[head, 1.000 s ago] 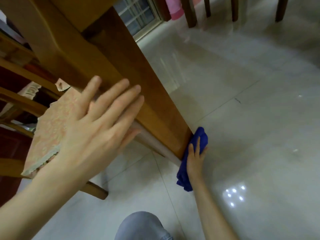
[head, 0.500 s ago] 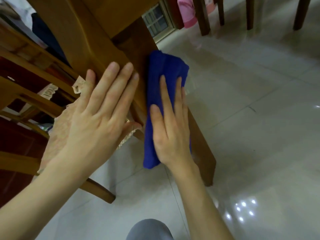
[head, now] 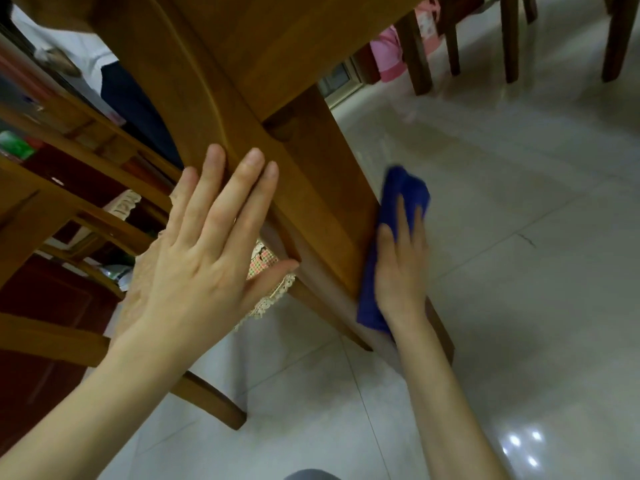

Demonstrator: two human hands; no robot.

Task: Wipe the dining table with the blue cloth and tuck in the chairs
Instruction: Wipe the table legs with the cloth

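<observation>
I look from low down at the wooden leg point(head: 322, 188) of the dining table, which slants down to the floor. My right hand point(head: 400, 268) presses the blue cloth point(head: 403, 190) flat against the leg's right face, fingers straight. My left hand point(head: 204, 251) lies flat with spread fingers on the left side of the leg and the table frame above it. Behind that hand stands a wooden chair point(head: 69, 209) with a patterned, lace-edged seat cushion point(head: 266, 299).
Glossy pale floor tiles point(head: 502, 271) stretch to the right and toward me. Dark legs of other chairs point(head: 509, 39) stand at the top right, near something pink point(head: 389, 53). My grey-clad knee point(head: 311, 474) shows at the bottom edge.
My right hand slid the blue cloth up from the foot of the leg, then onto the leg's right face. My left hand stayed flat on the leg.
</observation>
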